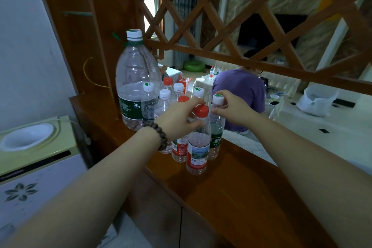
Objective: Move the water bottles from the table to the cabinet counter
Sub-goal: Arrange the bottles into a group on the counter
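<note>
Several small water bottles stand in a cluster on the brown wooden cabinet counter (231,191). Nearest me is a red-capped bottle (198,147) with a red label. My left hand (179,119), with a bead bracelet on the wrist, curls around the neck of that red-capped bottle. To its right stands a white-capped bottle with a green label (216,133). My right hand (231,108) pinches that bottle at its neck, just under the cap. A big 6L bottle (134,84) stands at the back left of the cluster.
A wooden lattice screen (251,16) rises above the counter's far edge. A person in a purple shirt (241,90) sits beyond it, near a table bearing more bottles (212,72). A water dispenser top (30,139) sits to the left, below counter level.
</note>
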Demonstrator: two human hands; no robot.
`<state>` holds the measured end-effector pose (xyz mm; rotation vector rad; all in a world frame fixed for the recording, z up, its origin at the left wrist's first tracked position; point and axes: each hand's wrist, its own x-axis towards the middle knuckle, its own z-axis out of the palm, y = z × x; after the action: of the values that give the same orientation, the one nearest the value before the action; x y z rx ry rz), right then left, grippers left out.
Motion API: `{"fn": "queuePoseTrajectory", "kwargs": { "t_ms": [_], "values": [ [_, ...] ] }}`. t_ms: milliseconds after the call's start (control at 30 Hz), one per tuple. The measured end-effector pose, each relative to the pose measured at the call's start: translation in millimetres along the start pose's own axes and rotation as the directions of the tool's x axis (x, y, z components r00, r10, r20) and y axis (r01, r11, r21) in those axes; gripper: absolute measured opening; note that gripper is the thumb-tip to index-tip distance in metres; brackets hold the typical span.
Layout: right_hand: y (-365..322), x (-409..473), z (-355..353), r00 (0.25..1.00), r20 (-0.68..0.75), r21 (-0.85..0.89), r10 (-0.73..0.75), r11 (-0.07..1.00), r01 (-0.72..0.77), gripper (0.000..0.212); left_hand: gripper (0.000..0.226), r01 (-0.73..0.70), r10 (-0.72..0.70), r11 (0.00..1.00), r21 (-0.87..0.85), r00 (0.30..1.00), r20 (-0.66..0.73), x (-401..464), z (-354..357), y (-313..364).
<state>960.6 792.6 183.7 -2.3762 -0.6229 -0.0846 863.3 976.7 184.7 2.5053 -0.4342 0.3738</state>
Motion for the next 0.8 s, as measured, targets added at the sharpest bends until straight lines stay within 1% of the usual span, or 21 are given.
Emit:
{"fn": "queuePoseTrajectory", "kwargs": {
  "t_ms": [100,233,300,400,467,533,600,633,667,700,733,800],
  "values": [
    [0.4,-2.5,2.0,1.0,-0.011,0.024,0.006,1.0,-0.006,0.055,0.055,-0.003,0.003,1.0,-0.011,1.0,-0.019,-0.8,1.9,-0.8],
    [0.9,-5.5,4.9,1.0,0.003,0.086,0.007,0.996,-0.008,0.062,0.062,-0.003,0.0,0.999,-0.043,0.997,-0.075,-2.5,0.3,0.2],
    [3.6,-7.0,6.0,1.0,0.011,0.098,0.019,0.995,-0.02,0.067,0.059,0.004,-0.017,0.997,-0.08,0.986,-0.164,-5.6,-3.5,0.5],
    [5.9,-11.1,4.7,0.997,0.045,0.103,0.055,0.993,-0.059,0.076,0.047,0.04,-0.077,0.993,-0.115,0.939,-0.335,-16.9,-10.0,-6.7],
    [4.4,-16.9,0.3,0.995,0.051,0.154,0.084,0.984,-0.091,0.083,0.038,0.103,-0.128,0.991,-0.08,0.895,-0.428,-29.7,-10.4,-17.8],
    [-0.2,-29.0,-4.8,0.993,0.009,0.197,0.119,0.973,-0.119,0.082,0.033,0.203,-0.19,0.979,-0.024,0.86,-0.474,-43.1,-3.9,-33.5],
    [-3.3,-47.4,-3.0,0.981,-0.132,0.183,0.141,0.976,-0.116,0.08,0.036,0.311,-0.271,0.95,0.017,0.853,-0.446,-53.8,11.2,-47.0],
    [-3.9,-58.3,2.0,0.965,-0.219,0.167,0.145,0.98,-0.11,0.077,0.039,0.353,-0.311,0.935,0.024,0.851,-0.422,-57.2,20.5,-50.7],
    [-5.4,-69.5,9.5,0.95,-0.274,0.15,0.147,0.983,-0.109,0.074,0.043,0.389,-0.348,0.921,0.024,0.849,-0.398,-59.0,30.5,-53.1],
    [-8.4,-80.9,18.9,0.949,-0.275,0.14,0.153,0.983,-0.118,0.07,0.047,0.419,-0.379,0.908,0.026,0.846,-0.376,-59.3,39.8,-53.6],
    [-11.4,-90.6,30.5,0.961,-0.216,0.136,0.171,0.98,-0.144,0.069,0.053,0.447,-0.41,0.894,0.028,0.843,-0.348,-58.1,48.8,-54.2],
    [-17.2,-103.6,56.0,0.976,-0.038,0.136,0.215,0.969,-0.208,0.069,0.061,0.495,-0.47,0.869,0.019,0.835,-0.286,-53.9,62.7,-53.3]
  ]
}}
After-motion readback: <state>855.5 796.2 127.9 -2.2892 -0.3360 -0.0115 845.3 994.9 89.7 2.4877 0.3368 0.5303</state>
